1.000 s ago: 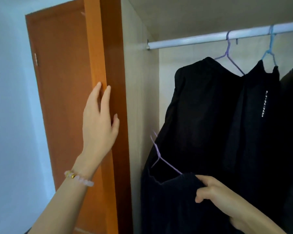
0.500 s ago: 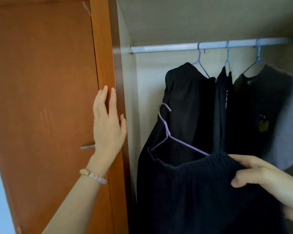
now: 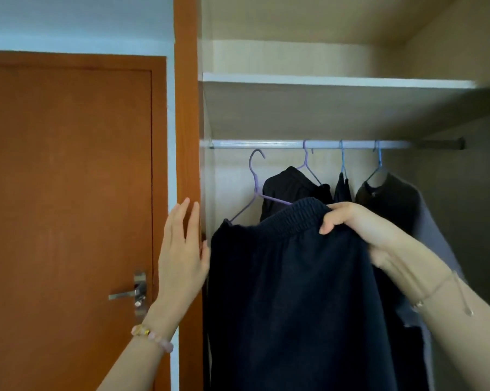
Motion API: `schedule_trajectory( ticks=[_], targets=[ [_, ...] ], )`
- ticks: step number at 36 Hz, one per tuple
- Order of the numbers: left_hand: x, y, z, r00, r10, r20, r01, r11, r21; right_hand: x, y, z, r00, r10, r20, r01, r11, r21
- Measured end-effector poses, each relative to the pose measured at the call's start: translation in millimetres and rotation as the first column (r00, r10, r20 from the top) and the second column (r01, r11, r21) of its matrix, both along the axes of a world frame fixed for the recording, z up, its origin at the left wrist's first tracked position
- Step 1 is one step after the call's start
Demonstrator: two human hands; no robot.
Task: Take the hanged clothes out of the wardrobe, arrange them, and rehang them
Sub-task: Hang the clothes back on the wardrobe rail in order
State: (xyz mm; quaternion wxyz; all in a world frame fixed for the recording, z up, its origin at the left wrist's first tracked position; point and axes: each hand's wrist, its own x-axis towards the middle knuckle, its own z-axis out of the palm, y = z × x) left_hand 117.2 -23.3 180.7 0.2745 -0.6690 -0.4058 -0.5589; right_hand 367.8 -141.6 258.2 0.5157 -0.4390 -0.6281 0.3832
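the dark garment (image 3: 289, 277) on its purple hanger (image 3: 256, 184) has risen; its hook now sits just below the rail (image 3: 266, 143). right hand (image 3: 342, 218) pinches the waistband; left hand (image 3: 181, 249) rests flat on the wardrobe frame (image 3: 186, 136). seems rehanging: next, hook over rail.

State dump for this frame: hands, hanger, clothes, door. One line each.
dark garment, on the purple hanger, held up off the rail
purple hanger, hook just below the rail, unhooked
right hand, gripping the dark garment's waistband
left hand, open, fingers straight against the orange wardrobe edge
hung clothes, three pieces, each on a hanger on the rail
room door, shut, handle level
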Motion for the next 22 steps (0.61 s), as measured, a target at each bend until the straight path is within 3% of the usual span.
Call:
schedule_trajectory(
  ticks=[13,22],
  targets=[
    [2.6,9.9,35.9,1.0,-0.022,0.018,0.021,0.999,0.035,-37.5,131.6,48.8,0.974,-0.184,-0.13,0.175,0.981,-0.077],
    [3.1,18.6,40.6,1.0,-0.006,0.001,0.006,0.998,0.06,-52.9,209.7,95.0,0.975,-0.213,-0.055,0.208,0.975,-0.077]
  ],
)
